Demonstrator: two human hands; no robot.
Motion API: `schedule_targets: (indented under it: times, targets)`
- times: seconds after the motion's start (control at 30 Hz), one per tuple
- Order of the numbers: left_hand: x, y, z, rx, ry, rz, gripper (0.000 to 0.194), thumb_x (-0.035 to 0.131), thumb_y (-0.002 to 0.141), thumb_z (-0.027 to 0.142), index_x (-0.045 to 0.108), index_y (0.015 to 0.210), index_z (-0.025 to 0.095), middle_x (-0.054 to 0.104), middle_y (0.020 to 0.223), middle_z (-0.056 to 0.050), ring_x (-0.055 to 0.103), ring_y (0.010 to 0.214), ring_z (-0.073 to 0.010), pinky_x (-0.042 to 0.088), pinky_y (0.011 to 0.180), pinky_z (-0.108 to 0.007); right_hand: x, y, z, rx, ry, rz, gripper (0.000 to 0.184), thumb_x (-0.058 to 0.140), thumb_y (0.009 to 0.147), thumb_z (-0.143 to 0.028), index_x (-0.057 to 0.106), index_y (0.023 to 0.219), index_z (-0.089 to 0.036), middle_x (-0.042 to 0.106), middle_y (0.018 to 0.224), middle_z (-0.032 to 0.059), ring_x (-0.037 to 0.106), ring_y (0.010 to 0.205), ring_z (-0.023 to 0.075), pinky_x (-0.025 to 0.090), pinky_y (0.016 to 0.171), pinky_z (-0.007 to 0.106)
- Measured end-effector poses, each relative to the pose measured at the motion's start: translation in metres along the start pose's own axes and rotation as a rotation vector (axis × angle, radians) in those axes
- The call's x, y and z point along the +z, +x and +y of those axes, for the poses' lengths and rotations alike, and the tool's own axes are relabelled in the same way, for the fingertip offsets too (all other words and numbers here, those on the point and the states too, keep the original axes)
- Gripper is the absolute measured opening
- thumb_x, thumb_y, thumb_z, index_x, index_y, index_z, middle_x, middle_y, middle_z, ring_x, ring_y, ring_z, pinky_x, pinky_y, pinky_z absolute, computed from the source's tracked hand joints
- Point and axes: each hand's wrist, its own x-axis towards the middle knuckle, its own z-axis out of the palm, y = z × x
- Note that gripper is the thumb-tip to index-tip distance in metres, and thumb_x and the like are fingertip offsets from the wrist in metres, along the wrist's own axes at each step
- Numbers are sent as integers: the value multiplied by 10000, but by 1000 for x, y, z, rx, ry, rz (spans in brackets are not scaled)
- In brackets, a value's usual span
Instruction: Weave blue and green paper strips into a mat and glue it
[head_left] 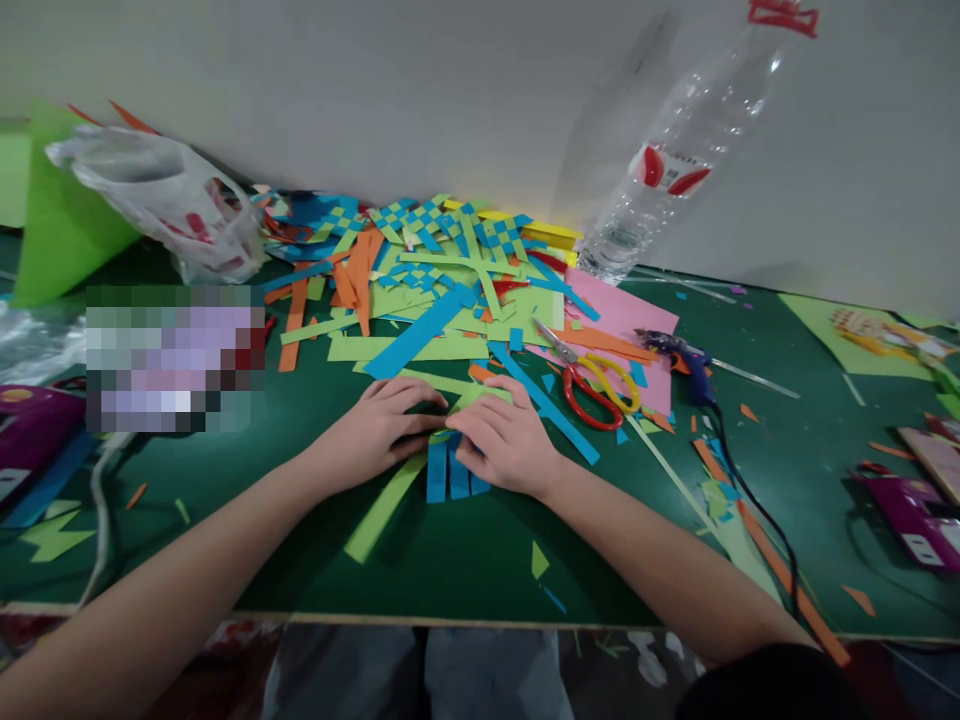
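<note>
My left hand point(382, 430) and my right hand point(511, 440) meet over a small piece of paper weaving at the near middle of the table. Blue paper strips point(437, 475) hang from it toward me, below the fingers. A light green paper strip point(382, 512) runs out under my left hand toward the front left. Both hands have their fingers bent and closed on the paper strips, thumbs toward each other. Much of the weaving is hidden beneath the fingers. Scissors point(600, 390) with red and yellow handles lie partly open beyond my right hand.
Green-and-blue woven pieces point(420, 222) and loose strips heap along the wall. A glue gun point(686, 365) with a black cord lies right, near a plastic bottle point(675, 150) leaning on the wall. A plastic bag point(172, 205) stands back left; a white cable point(101, 510) crosses the left.
</note>
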Motion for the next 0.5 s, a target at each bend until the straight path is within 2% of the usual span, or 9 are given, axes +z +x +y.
schedule_targets:
  times: [0.17,0.33,0.5]
  targets:
    - [-1,3,-1,16,-73,-55,263,485,949,237,713,1072,281,648,1212,-60,525,1207,-246,397,1024,-445,0,-4,0,-5,-4,-94,168,524,877,-156,630,999,-203,716,869,12,603,805,148,337,1069,419]
    - [0,9,-3,78,-111,-9,227,477,963,231,700,1005,246,664,1159,-63,555,1156,-221,418,989,-402,0,-4,0,-32,-5,-105,159,536,881,-181,636,1004,-195,706,855,12,593,797,153,330,1069,420]
    - [3,13,-1,61,-31,22,243,484,977,281,617,1171,220,643,1244,-81,543,1203,-226,394,1011,-412,-1,-2,-2,-50,-13,-108,152,513,899,-179,641,976,-202,702,833,1,601,823,147,323,1075,416]
